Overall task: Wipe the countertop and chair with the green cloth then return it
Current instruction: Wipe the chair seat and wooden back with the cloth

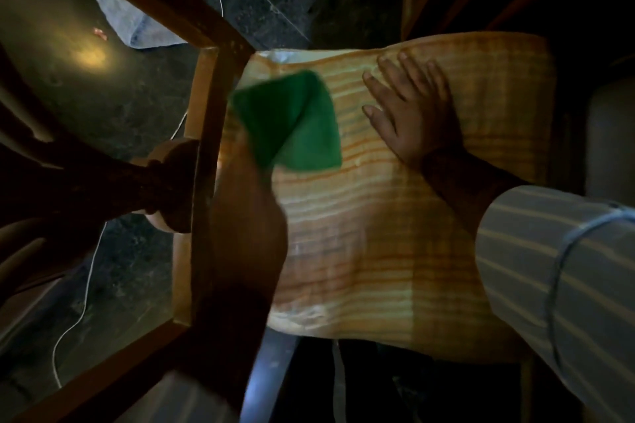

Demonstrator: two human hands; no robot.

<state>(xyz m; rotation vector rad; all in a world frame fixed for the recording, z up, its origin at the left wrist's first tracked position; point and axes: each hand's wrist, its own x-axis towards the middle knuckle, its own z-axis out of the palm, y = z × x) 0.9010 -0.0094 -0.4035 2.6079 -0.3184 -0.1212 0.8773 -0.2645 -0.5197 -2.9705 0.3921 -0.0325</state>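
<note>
Left hand (pixel 247 216) gripping folded, fuzzy green cloth (pixel 292 124) over striped orange woven chair cushion (pixel 378 233); right hand (pixel 409 113) flat, fingers spread, just beside. Wooden chair frame (pixel 202 154) left.

hands: 2 (pixel 409 113) (pixel 247 216) | green cloth (pixel 292 120): 1 | chair (pixel 202 134): 1 | striped cushion (pixel 378 233): 1 | white cord (pixel 86 285): 1

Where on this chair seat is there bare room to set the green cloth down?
The near half of the striped cushion, between the left hand and right sleeve. The far half is crowded by the green cloth and flat right hand.
</note>
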